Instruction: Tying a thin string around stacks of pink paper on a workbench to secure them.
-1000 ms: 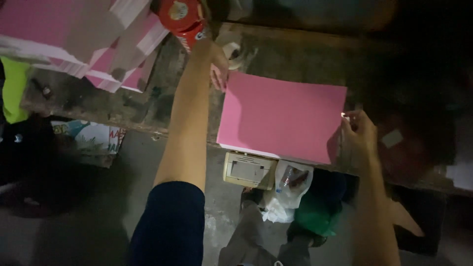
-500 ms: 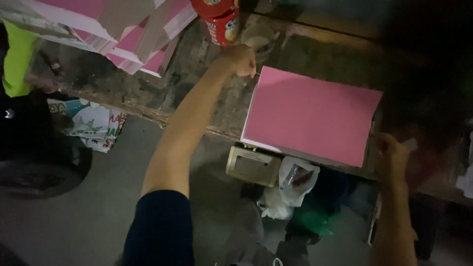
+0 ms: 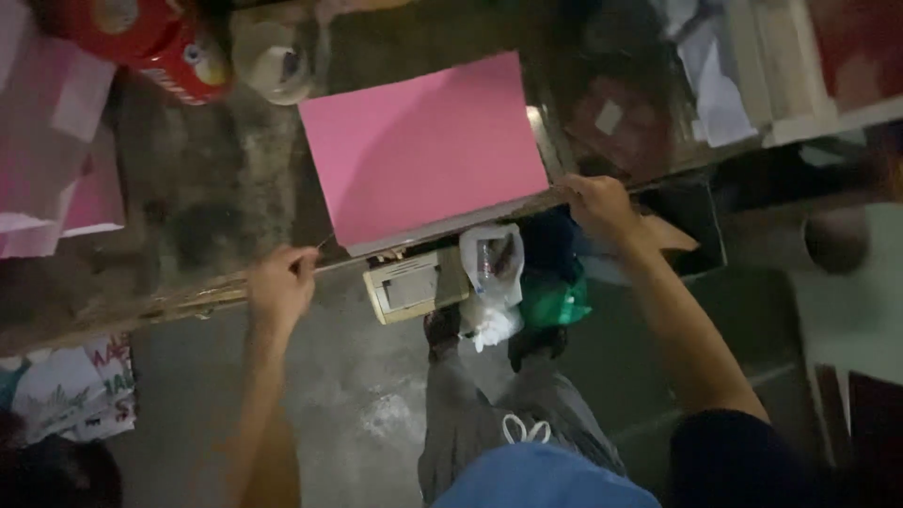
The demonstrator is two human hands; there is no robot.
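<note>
Pink sheet (image 3: 423, 150) flat on worn dark tabletop (image 3: 216, 207), near edge slightly overhanging the table front; no hand touching it. Left hand (image 3: 279, 287) at table edge, just left of sheet's near-left corner, fingers curled and pinched on a thin stick-like item (image 3: 318, 248); too small to identify. Right hand (image 3: 599, 205) at table edge just right of sheet's near-right corner, fingers bent down over the edge; closed or not, cannot tell; nothing visibly held. Red tin (image 3: 160, 47) and tape roll (image 3: 277, 61) at far side, left of sheet; tape roll near sheet's far-left corner. More pink paper stacked (image 3: 56, 160) far left, well apart. Below table front: beige box (image 3: 414, 287), clear plastic bag (image 3: 491, 273), green bag (image 3: 555, 301), grey floor (image 3: 357, 414).
</note>
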